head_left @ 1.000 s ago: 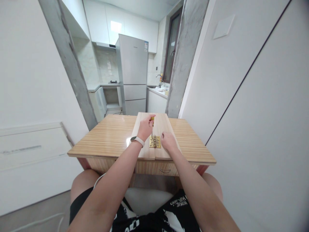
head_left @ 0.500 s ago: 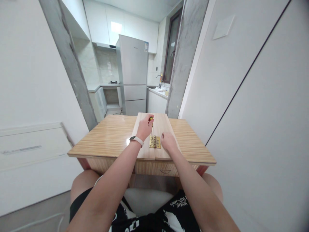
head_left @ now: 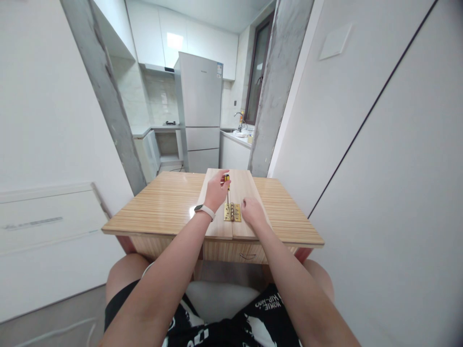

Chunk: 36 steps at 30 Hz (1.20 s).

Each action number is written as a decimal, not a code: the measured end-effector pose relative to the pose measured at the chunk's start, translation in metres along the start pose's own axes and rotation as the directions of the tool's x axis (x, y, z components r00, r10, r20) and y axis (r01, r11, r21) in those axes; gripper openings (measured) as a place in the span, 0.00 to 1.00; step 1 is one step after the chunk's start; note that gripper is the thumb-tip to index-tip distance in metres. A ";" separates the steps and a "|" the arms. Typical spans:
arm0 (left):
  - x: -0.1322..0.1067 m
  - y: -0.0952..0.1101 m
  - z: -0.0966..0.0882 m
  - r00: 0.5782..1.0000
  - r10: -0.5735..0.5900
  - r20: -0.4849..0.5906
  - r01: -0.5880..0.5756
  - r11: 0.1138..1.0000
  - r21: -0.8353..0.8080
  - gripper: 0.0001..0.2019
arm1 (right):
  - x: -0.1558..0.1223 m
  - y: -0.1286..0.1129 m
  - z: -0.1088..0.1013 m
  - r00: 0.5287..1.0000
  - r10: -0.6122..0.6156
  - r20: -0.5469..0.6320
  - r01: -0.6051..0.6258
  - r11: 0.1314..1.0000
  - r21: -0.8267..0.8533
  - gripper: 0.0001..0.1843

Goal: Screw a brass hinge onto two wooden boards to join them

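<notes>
Hinge [head_left: 232, 212] across two boards [head_left: 244, 185] on the table [head_left: 162, 202], refrigerator [head_left: 201, 96] behind.

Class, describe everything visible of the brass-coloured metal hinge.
The brass-coloured metal hinge has two rectangular leaves with dark spots, joined by a ridged central barrel. It lies opened flat across the seam between two pale wooden boards. A screwdriver with a yellow-and-black handle points down at its left leaf, apparently touching it.
</notes>
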State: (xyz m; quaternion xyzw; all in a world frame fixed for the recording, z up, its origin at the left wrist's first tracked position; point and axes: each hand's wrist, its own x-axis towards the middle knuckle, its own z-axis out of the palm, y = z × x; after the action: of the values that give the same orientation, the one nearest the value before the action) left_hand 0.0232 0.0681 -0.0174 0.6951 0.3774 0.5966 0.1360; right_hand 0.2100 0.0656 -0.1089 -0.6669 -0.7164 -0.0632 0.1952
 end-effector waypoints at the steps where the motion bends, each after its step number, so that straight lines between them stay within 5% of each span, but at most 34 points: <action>1: 0.000 0.001 0.001 1.000 0.002 0.015 -0.002 1.000 -0.017 0.17 | 0.000 0.000 0.000 1.000 0.001 -0.001 -0.001 1.000 0.000 0.15; 5: -0.002 0.005 0.005 0.998 0.039 0.046 -0.037 0.999 -0.034 0.13 | 0.001 0.001 0.001 1.000 0.015 0.002 -0.015 1.000 0.001 0.16; 10: -0.001 0.005 0.005 0.999 0.021 -0.045 -0.020 1.000 0.024 0.07 | 0.001 0.001 0.002 1.000 -0.002 -0.016 0.002 1.000 0.004 0.15; 19: 0.001 -0.005 -0.002 0.999 -0.024 0.026 0.025 0.997 -0.068 0.10 | 0.000 0.002 0.001 1.000 0.010 -0.007 -0.010 1.000 0.011 0.15; 27: 0.002 0.000 -0.002 0.999 0.029 -0.024 -0.029 0.999 0.015 0.04 | 0.000 0.001 0.002 1.000 -0.002 -0.013 0.002 1.000 0.011 0.16; 31: 0.003 -0.002 -0.002 0.998 0.003 -0.063 -0.003 1.000 0.012 0.05 | 0.000 0.002 0.003 1.000 -0.007 -0.018 0.007 1.000 0.010 0.15; 36: 0.002 -0.002 -0.004 0.999 -0.018 0.028 0.019 0.999 -0.045 0.12 | 0.001 0.002 0.003 1.000 -0.002 -0.010 0.002 1.000 0.016 0.16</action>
State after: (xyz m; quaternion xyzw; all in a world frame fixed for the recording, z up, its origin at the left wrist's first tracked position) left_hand 0.0190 0.0697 -0.0161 0.6964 0.3684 0.5941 0.1625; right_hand 0.2110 0.0672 -0.1115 -0.6642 -0.7166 -0.0610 0.2040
